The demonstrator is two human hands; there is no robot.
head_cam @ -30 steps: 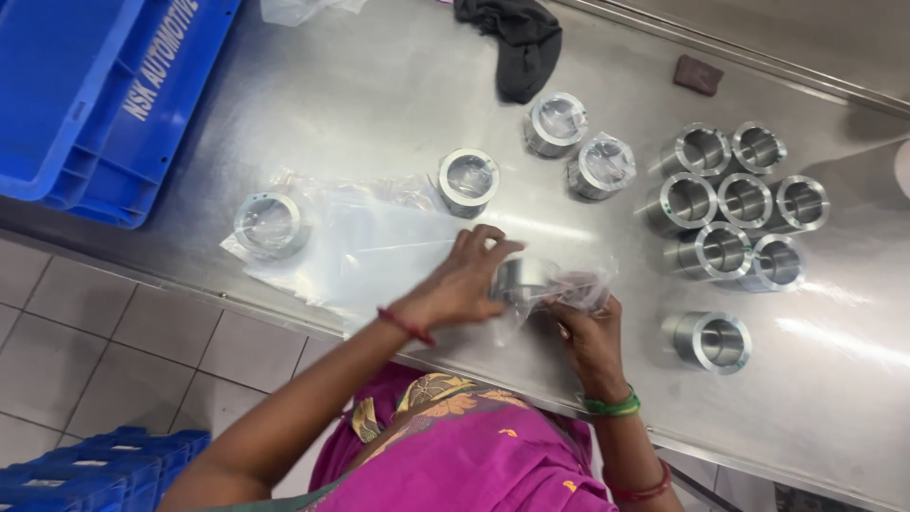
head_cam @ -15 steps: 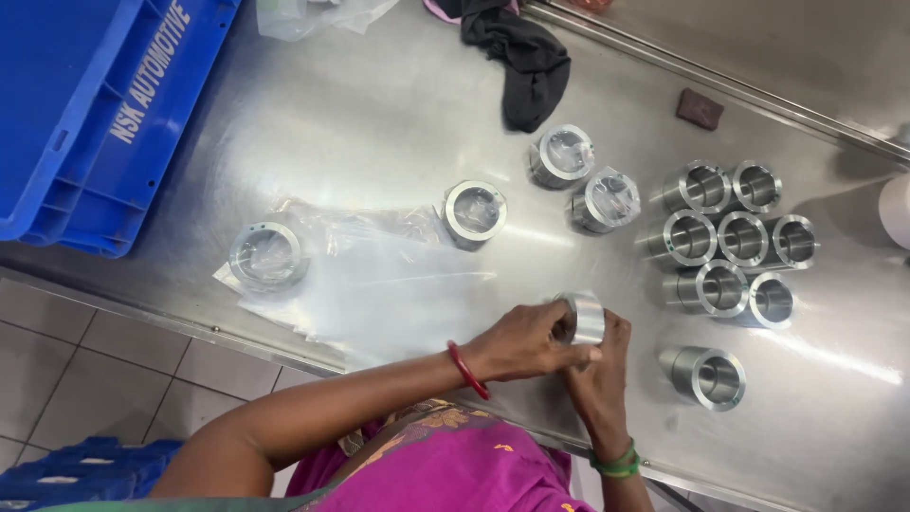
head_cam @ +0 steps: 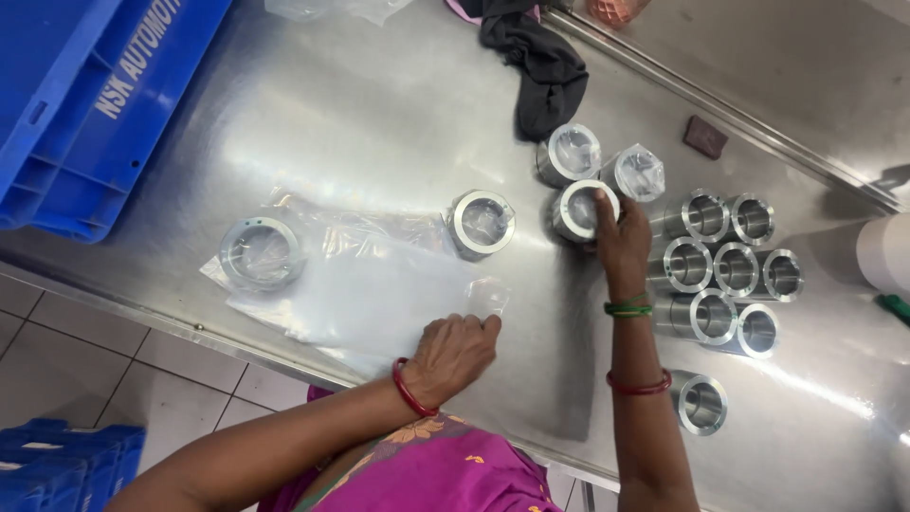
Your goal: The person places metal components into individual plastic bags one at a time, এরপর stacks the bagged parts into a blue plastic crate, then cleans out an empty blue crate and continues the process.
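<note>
The right hand (head_cam: 621, 237) grasps a bagged steel ring (head_cam: 580, 210), partly covering it; the left hand (head_cam: 455, 353) pinches a clear plastic bag (head_cam: 379, 289), fingertips hidden.

Seven bare metal sleeves (head_cam: 736, 269), five bagged sleeves (head_cam: 569, 153).

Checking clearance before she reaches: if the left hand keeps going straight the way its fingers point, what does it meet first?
The left hand points up-right across the plastic bags' edge. After bare table, the first thing looks like the bagged part under the right hand, though depth is unclear.
</note>
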